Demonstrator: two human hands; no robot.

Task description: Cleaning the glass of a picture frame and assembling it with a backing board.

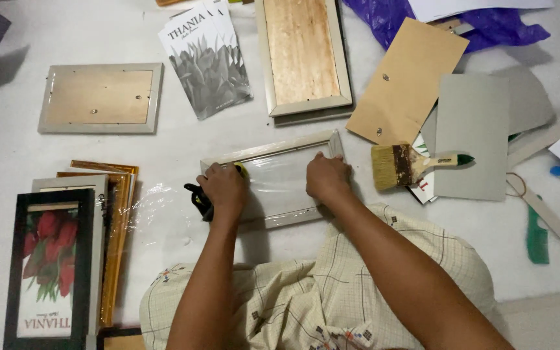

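A pale wooden picture frame (273, 150) lies on the white floor sheet in front of me, with clear plastic film (279, 178) over its middle. My left hand (225, 190) rests on the frame's left end and is closed on a black and yellow tool (199, 198) that sticks out beside it. My right hand (327, 178) presses down on the frame's right part, fingers curled, holding nothing I can see. A wide paintbrush (408, 164) with a wooden handle lies just to the right of that hand.
Two frames lie face down at the back: one at left (102, 98), one at centre (303, 55). Printed flower sheets (207, 61) lie between them. A stack of frames (66, 253) sits at front left. Brown backing board (406, 81), grey boards (474, 133) and purple plastic (487, 26) lie at right.
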